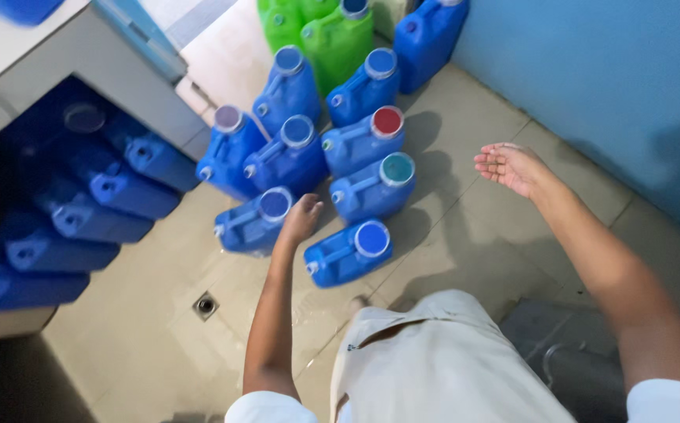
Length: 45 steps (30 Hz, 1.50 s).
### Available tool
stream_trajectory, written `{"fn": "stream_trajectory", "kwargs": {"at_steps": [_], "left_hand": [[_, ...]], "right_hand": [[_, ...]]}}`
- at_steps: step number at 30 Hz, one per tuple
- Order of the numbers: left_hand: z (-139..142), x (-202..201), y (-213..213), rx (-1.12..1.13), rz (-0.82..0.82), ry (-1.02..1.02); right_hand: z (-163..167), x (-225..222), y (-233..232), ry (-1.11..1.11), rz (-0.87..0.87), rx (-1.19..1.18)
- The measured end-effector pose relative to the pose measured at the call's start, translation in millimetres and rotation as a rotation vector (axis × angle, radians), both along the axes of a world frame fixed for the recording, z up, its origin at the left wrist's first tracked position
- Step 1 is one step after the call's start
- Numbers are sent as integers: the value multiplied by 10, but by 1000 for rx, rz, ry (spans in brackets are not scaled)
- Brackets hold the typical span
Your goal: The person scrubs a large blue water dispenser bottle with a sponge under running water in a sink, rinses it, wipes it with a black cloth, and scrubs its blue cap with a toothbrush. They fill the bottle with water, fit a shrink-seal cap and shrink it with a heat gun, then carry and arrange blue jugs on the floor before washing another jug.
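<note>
Head view, left hand (302, 219) over blue jugs (348, 252)

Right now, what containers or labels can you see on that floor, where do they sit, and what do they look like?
Blue jugs: clustered on the tiled floor by the left hand, squarish, with handles and round caps.
Red-capped jug: middle of the cluster.
Green jugs: behind, near the blue wall.
More blue jugs: stacked on their sides under the counter, left.
Right hand: open, empty.
No labels show.

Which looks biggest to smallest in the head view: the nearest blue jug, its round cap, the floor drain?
1. Nearest blue jug
2. Its round cap
3. Floor drain, though only slightly smaller than the cap.
</note>
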<state>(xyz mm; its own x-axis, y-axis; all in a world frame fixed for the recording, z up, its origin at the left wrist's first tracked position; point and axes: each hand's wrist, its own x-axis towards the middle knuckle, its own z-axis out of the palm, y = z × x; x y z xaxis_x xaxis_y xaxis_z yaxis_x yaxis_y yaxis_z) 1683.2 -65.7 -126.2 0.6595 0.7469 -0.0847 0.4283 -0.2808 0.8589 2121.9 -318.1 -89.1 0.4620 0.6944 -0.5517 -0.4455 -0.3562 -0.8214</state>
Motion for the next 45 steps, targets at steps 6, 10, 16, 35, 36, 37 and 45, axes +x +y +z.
{"fn": "stream_trajectory", "kwargs": {"at_steps": [6,10,16,35,36,37,45], "left_hand": [[43,1354,383,-53,-67,-62],[-7,2292,818,-128,-75,-175],[-231,3671,1146,-74,-129,-414],[-2590,4922,3601,-469,711,-214],[-2592,4923,3694,-427,701,-201],[-2589,4947,3762,-386,692,-189],[-2365,4610,3231,-431,713,-352]], "right_hand": [[19,1004,460,-65,127,15],[36,1595,876,-119,238,-126],[37,2591,1590,-209,365,-330],[-4162,5081,6464,340,-255,-215],[-4266,5106,6518,381,-217,-211],[-4340,5147,6562,421,-177,-207],[-3703,4809,6689,170,210,-192]]}}
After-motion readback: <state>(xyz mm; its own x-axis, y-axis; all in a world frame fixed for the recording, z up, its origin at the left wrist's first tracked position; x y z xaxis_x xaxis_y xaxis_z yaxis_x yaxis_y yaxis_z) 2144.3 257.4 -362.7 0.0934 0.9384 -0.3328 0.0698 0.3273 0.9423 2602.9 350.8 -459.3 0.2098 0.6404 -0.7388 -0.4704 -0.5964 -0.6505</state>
